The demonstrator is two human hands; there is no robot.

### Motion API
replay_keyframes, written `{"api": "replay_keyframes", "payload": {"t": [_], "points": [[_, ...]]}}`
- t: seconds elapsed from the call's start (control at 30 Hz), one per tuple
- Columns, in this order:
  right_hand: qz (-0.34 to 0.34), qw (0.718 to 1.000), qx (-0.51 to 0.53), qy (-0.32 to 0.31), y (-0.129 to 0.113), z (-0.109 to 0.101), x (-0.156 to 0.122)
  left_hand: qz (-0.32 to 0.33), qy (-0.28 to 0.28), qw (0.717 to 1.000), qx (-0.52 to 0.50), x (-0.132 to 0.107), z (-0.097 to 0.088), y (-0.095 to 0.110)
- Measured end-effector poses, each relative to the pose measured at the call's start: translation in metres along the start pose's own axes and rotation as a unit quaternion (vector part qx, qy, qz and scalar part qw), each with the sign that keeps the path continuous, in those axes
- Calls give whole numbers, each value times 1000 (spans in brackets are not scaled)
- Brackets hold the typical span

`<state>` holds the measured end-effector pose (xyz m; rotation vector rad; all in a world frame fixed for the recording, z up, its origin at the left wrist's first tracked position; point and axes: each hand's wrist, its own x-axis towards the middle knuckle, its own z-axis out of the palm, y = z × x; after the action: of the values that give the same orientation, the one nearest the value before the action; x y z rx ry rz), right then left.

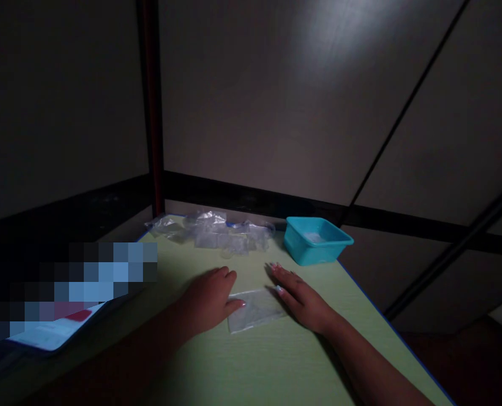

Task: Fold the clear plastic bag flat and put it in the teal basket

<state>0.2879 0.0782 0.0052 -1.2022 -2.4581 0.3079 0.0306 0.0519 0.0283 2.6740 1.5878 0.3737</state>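
Clear plastic pouch point(253, 318) lies flat on the tabletop point(229, 369), between your two hands. Your left hand point(210, 299): thumb laid out over the pouch's left end, fingers loosely curled, a gap between them; nothing seen gripped. Your right hand point(303, 299): fingers stretched forward, thumb spread apart at the pouch's right end; whether it presses, cannot tell. A thumb at each end probably serves to steady slippery film. Loose plastic bags point(234, 239) sit along the far edge, turquoise basket point(314, 255) at the far right, likely to leave you working room within reach. Lit screen point(58, 335) at left, partly pixelated.
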Motion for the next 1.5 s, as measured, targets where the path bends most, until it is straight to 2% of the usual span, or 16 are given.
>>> {"api": "replay_keyframes", "payload": {"t": [0.23, 0.43, 0.63, 0.93, 1.33, 1.5], "points": [[46, 997, -51, -40, -16, -5, 2, -6, 32, 999, -24, 6, 7, -5], [73, 993, -71, -62, -22, -6, 0, 8, 35, 999, -22, 12, 11, -12], [76, 991, -87, -74, -23, -6, 0, -4, 24, 999, -31, 17, 17, -14], [65, 991, -86, -75, -21, -7, 0, 10, 46, 999, -1, 16, 21, -17], [91, 987, -109, -76, -26, -4, 2, -41, 40, 998, 20, 15, 15, -23], [117, 983, -122, -75, -35, 2, 10, -89, 42, 995, 8, 21, 17, -30]]}}
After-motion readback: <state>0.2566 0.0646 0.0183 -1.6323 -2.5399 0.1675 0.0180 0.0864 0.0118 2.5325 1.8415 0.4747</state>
